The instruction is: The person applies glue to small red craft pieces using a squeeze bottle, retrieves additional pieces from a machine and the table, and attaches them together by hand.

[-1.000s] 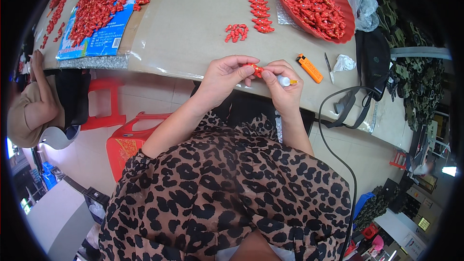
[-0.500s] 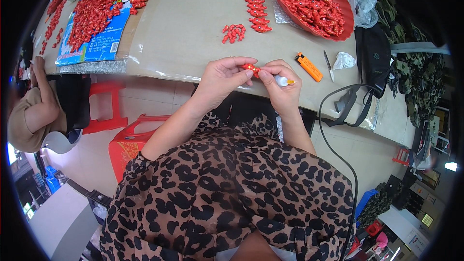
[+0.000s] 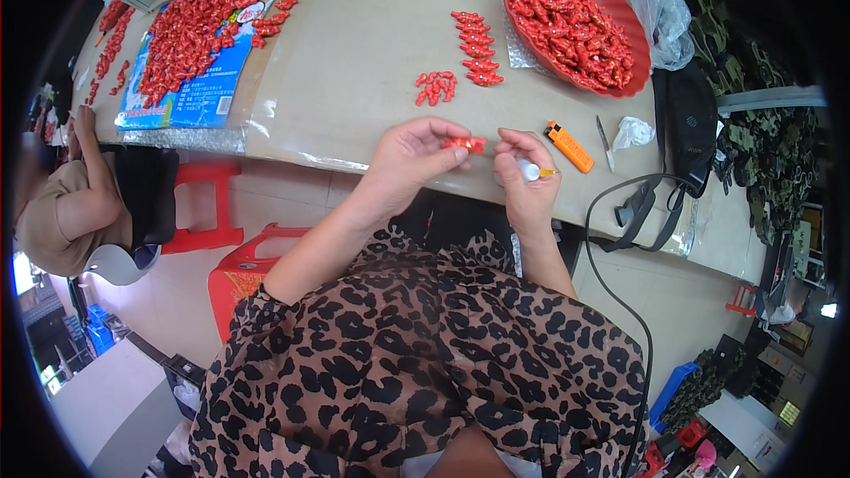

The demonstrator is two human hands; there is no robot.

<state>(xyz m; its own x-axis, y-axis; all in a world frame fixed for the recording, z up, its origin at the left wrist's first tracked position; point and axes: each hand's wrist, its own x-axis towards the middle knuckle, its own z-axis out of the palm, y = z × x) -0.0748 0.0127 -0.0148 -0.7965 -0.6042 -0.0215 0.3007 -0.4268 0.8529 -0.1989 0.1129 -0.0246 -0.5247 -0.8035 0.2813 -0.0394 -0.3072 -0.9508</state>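
Observation:
My left hand (image 3: 409, 159) pinches a small red figurine (image 3: 468, 143) with gold markings between thumb and fingers, just past the table's near edge. To its right, apart from the figurine, my right hand (image 3: 526, 199) is closed around a small white bottle (image 3: 530, 171) with a thin orange-yellow tip pointing right. Farther in on the table lie a small cluster of red pieces (image 3: 436, 87) and a column of red figurines (image 3: 476, 49). A red scalloped bowl (image 3: 639, 40) heaped with similar figurines stands at the far right.
Right of my hands lie an orange lighter (image 3: 569, 148), a thin blade-like tool (image 3: 605, 144), crumpled white tissue (image 3: 633, 133) and a black bag (image 3: 686, 115). A blue printed sheet (image 3: 211, 106) bears many red figurines at left. A person (image 3: 84, 204) sits beyond a red stool (image 3: 226, 204).
My right hand has drawn back to the right, off the figurine, still with the bottle. The left hand keeps the figurine. The whole view has shifted slightly.

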